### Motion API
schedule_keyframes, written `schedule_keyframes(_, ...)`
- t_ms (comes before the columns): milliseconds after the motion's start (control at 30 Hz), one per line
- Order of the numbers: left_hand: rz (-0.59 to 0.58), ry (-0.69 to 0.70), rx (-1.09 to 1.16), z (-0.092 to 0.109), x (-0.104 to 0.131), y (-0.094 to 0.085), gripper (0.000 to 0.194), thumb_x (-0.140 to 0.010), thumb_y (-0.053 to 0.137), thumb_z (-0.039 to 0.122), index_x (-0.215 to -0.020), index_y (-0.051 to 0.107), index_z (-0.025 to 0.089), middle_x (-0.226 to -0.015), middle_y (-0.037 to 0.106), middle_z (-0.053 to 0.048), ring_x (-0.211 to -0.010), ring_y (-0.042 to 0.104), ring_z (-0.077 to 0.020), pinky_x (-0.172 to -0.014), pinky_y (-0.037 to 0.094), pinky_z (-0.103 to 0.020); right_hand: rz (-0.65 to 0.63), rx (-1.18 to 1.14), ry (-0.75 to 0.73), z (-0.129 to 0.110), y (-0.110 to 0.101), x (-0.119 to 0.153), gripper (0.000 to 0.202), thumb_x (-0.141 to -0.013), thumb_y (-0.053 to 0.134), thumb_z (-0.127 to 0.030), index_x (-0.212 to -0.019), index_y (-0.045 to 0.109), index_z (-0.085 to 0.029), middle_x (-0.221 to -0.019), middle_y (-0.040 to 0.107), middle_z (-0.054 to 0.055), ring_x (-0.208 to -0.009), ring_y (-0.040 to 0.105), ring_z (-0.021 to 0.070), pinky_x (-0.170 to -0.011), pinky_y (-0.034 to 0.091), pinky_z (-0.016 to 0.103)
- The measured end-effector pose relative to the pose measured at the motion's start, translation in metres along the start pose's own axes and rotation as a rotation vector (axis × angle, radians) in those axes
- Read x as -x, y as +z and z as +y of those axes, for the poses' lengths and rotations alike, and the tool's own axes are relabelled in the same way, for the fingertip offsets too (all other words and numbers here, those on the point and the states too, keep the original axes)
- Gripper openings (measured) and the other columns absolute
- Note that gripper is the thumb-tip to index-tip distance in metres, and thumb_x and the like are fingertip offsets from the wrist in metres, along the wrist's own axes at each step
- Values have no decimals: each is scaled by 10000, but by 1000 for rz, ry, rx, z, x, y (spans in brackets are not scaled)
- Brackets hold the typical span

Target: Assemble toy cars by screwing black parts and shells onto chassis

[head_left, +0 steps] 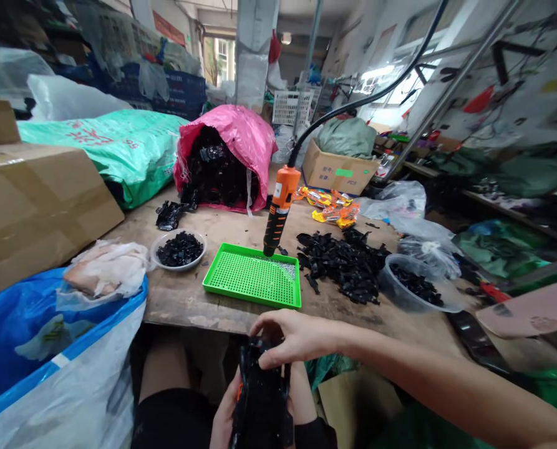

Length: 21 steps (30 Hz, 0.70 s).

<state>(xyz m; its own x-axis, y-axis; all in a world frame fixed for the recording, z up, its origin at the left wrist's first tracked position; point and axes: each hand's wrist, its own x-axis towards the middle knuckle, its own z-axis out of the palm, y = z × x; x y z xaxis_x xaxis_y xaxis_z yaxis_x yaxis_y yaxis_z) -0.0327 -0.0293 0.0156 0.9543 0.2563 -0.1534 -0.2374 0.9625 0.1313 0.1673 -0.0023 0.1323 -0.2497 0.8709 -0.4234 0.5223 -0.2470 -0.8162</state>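
A long black plastic housing [263, 408] is held low over my lap, below the table edge, with a bit of orange on its left side. My left hand [225, 408] wraps around its left side; part of that hand is hidden. From the right, my right hand [282, 337] reaches over the housing's top end, thumb and fingers curled in a pinch there. Whatever is between those fingertips is too small and dark to make out. Just beyond, a green perforated tray [241, 280] with small metal screws lies on the table, and an orange-and-black electric screwdriver [280, 209] hangs over its far edge.
A pile of black plastic pieces [343, 265] lies right of the tray. Small black parts fill a white bowl [179, 249] and a clear tub [418, 284]. Behind are a pink sack [234, 134] of black housings and orange-yellow parts [337, 212]. A cardboard box [39, 212] stands left.
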Motion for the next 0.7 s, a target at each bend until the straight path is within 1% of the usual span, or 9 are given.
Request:
schedule_keyframes(67,60,-11,32,0,1,-3,508,-951,527,551,-1076,768,122,-936,782,-164,-780,741,-265,-729,536,-357,-21,-109,38,5,2,0,622,-657,872,-360,-1227,690,-192,-963,674,17,-857,610,144,-701,508,214)
schedule_keyframes(167,120,65,60,-1,1,-7,419,-970,545,460,-1129,775,148,-1051,789,-149,-889,753,-275,-804,549,-359,-42,-262,108,10,7,0,625,-659,872,-341,-1240,693,-194,-1033,678,38,-947,630,160,-759,532,227)
schedule_keyframes(300,141,113,23,-3,2,-9,406,-998,510,411,-1161,765,142,-1159,765,-148,-970,753,-287,-843,566,-370,-41,-375,150,14,14,1,545,-645,872,-260,-1168,729,-202,-1030,706,42,-936,643,159,-724,540,225)
schedule_keyframes(400,155,199,7,-6,6,-11,308,-997,508,248,-1140,777,202,-1180,761,-106,-1062,736,-253,-962,539,-360,-37,-479,155,16,17,1,519,-609,887,-214,-1110,753,-222,-1023,731,18,-906,663,138,-732,532,204)
schedule_keyframes(467,135,281,31,-9,10,-14,297,-959,544,174,-1113,787,246,-1192,759,-75,-1127,714,-233,-1027,508,-345,-49,-535,170,17,18,1,548,-578,910,-237,-1105,760,-225,-1009,743,12,-876,677,132,-729,528,198)
schedule_keyframes(533,124,315,56,-12,13,-17,280,-923,608,215,-1145,776,242,-1211,751,-84,-1183,686,-259,-1069,488,-374,-67,-550,186,18,19,1,605,-562,927,-288,-1139,755,-224,-1022,749,25,-871,683,145,-722,530,210)
schedule_keyframes(600,140,314,62,-16,13,-21,353,-903,653,307,-1235,732,218,-1210,752,-107,-1212,666,-300,-1087,477,-431,-74,-537,194,17,20,3,662,-564,929,-342,-1187,741,-222,-1087,746,48,-927,689,176,-739,535,234)
schedule_keyframes(667,170,322,48,-19,11,-25,411,-900,669,349,-1282,703,202,-1165,770,-111,-1205,669,-308,-1086,473,-441,-72,-529,187,15,21,5,709,-572,922,-393,-1226,721,-209,-1159,737,71,-1029,685,217,-817,543,273)
schedule_keyframes(700,192,342,31,-21,10,-26,398,-894,684,336,-1266,713,198,-1148,776,-107,-1194,675,-303,-1082,473,-427,-67,-532,179,15,22,6,726,-579,916,-414,-1240,710,-199,-1190,732,81,-1082,676,236,-871,539,294)
